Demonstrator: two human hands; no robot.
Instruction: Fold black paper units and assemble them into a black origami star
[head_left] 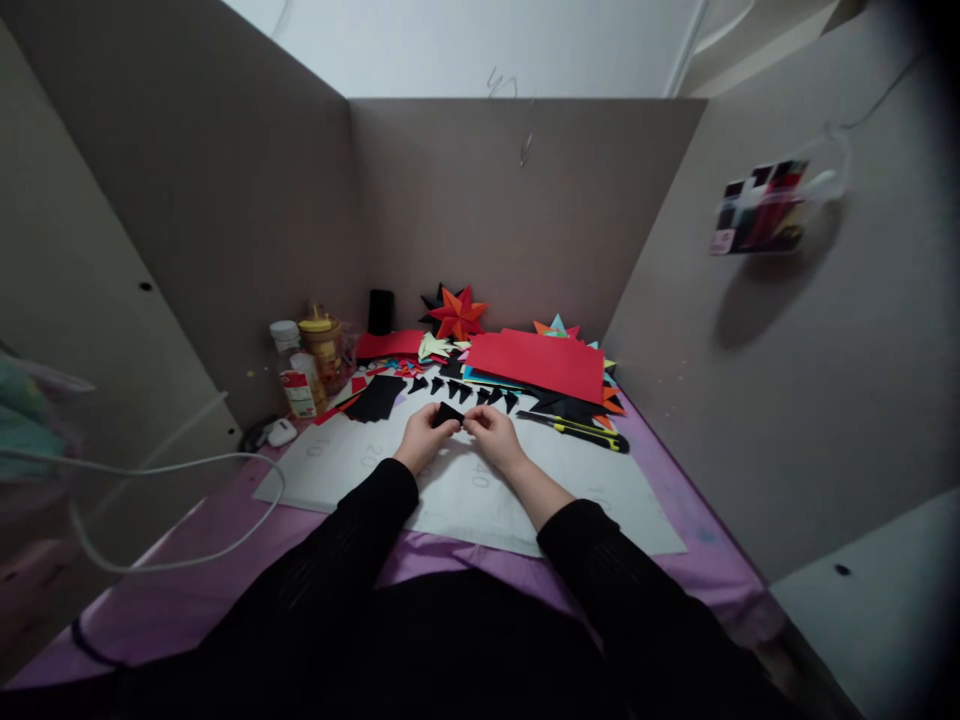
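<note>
Between my two hands, over the white sheet [517,500] with pencilled numbers, is a small piece of black paper [448,412]. My left hand [426,437] is closed on its left side. The fingertips of my right hand [493,434] pinch its right corner. Just beyond my fingers lies a row of small folded black paper pieces [460,391]. A stack of black paper [377,398] rests to the left of the row. Right of my right hand are scissors [562,420] and a yellow and black utility knife [600,434].
Behind lie red paper sheets [536,362] and folded paper stars [457,312]. A bottle [296,370], a yellow-lidded cup [322,345] and a white earphone case [282,432] stand left. A white cable [187,463] loops at the left edge. Panels enclose the purple-covered table [690,510].
</note>
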